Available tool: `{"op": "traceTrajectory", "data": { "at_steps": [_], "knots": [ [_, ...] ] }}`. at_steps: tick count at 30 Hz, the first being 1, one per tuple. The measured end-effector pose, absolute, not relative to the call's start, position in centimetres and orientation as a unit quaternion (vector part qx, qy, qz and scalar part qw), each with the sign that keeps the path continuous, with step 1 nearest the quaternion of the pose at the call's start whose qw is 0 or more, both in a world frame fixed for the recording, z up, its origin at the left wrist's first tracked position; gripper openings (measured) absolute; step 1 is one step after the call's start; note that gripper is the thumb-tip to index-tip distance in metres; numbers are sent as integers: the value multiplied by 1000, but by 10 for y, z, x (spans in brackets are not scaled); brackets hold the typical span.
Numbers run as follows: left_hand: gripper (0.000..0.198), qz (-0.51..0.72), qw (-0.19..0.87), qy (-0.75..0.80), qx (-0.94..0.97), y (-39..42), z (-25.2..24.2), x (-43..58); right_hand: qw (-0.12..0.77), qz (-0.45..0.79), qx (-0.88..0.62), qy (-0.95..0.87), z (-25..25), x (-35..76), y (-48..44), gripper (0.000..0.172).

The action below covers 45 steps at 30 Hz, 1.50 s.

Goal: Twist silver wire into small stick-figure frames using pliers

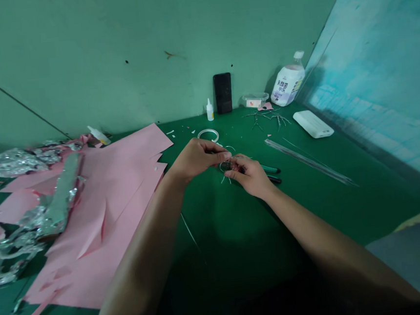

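While the person's left hand (198, 156) and right hand (250, 173) pinch it with bent fingers, the wire piece (226, 170) looks thin, silvery, looped | twisted ends point downward | place: over the green table (232, 239)

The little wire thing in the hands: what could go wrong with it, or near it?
The thin wire piece might bend out of shape, as the left hand and right hand are both working at it. Its thin legs stick out below and could prick skin. The green handle lies close beside the right hand, so it might get bumped.
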<state>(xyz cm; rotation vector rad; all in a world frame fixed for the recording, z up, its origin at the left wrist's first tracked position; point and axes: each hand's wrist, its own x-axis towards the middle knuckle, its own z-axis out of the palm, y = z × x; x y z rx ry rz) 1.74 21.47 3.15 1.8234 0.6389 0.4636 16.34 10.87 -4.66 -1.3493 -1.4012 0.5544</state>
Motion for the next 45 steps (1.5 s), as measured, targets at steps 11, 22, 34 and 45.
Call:
{"op": "traceTrajectory", "data": {
  "at_steps": [11, 22, 34, 45],
  "knots": [
    [19, 197, 547, 259, 772, 216, 30, 17, 524, 223, -570, -592, -44, 163, 107, 12],
    [18, 201, 545, 259, 772, 215, 32, 17, 522, 218, -568, -597, -45, 163, 107, 11],
    [19, 199, 548, 256, 771, 215, 31, 17, 518, 229, -576, -589, -44, 162, 107, 13],
    [19, 197, 546, 250, 775, 216, 30, 17, 526, 240, -576, -578, -41, 161, 104, 18]
  ]
}}
